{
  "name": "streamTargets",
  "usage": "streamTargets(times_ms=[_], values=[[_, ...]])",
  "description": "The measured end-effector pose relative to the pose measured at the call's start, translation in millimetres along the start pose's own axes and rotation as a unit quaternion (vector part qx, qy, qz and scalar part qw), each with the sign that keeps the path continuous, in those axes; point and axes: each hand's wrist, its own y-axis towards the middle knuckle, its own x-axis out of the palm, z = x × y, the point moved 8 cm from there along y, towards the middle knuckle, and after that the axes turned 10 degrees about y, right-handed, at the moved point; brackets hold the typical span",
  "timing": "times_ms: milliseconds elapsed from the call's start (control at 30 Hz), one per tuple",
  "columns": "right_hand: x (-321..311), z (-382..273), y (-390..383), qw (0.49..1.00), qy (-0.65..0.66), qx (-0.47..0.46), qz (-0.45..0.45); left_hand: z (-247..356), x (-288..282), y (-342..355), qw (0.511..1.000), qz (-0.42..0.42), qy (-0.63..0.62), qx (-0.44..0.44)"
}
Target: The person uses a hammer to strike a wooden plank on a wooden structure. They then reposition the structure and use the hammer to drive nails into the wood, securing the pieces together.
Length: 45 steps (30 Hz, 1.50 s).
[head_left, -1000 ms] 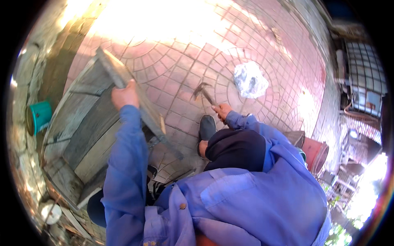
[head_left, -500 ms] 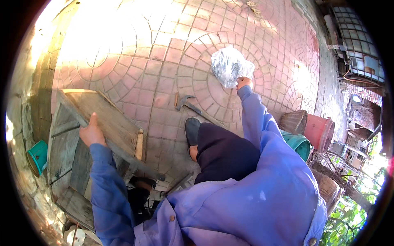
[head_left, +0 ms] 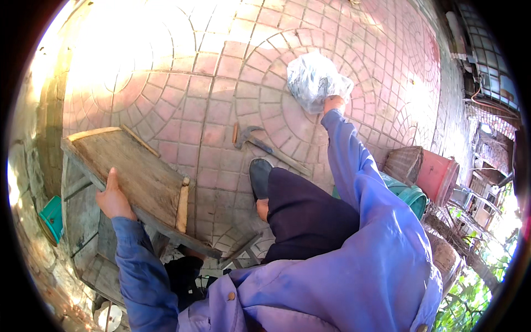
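Note:
My left hand [head_left: 116,200] grips the near edge of an old wooden cabinet [head_left: 138,171] at the left, one finger stretched along its top board and the rest curled out of sight. The cabinet sits tilted, its open compartments facing down and left. Out in front, my right hand [head_left: 333,103] is closed on the edge of a crinkled clear plastic bag [head_left: 315,82] resting on the paving; what is inside cannot be made out. Between the two hands a claw hammer [head_left: 268,148] with a wooden handle lies on the bricks, just beyond my dark shoe [head_left: 258,178].
Pink paving bricks [head_left: 221,108] spread ahead, sunlit at upper left. A red bucket [head_left: 437,177], a brown basket [head_left: 402,165] and a green bucket [head_left: 412,198] stand at the right. A green container [head_left: 51,219] is by the left wall. Small wooden pieces [head_left: 243,249] lie near my legs.
The cabinet and my left hand have shifted slightly toward me and to the left. My right hand, still on the bag, appears slightly farther forward and right; the view has also shifted.

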Motion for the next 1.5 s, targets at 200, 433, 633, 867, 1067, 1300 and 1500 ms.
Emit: streamTargets(times_ms=[200,433,633,867,1067,1300,1500], values=[[-19,-57,-11,0.995,0.091,-0.017,-0.046,-1,0,-2,1.000,0.003,-0.010,-0.014],[-17,-92,-18,0.998,0.009,-0.059,-0.021,-5,0,2,1.000,-0.002,-0.011,-0.018],[-12,-136,-35,0.984,0.097,-0.136,-0.054,0,1,-2,1.000,-0.017,-0.005,-0.011],[7,-120,-47,0.973,-0.044,-0.198,-0.106,3,0,-5,1.000,-0.007,-0.004,-0.019],[-34,-56,-51,0.859,0.497,0.097,-0.076,2,2,-6,0.999,-0.009,-0.037,-0.017],[-73,-92,-89,0.664,0.720,0.090,-0.180,-1,-3,0,0.998,0.024,0.054,-0.011],[-124,-191,-165,0.593,0.754,0.082,-0.270,-14,-17,16,0.991,0.085,-0.097,0.030]])
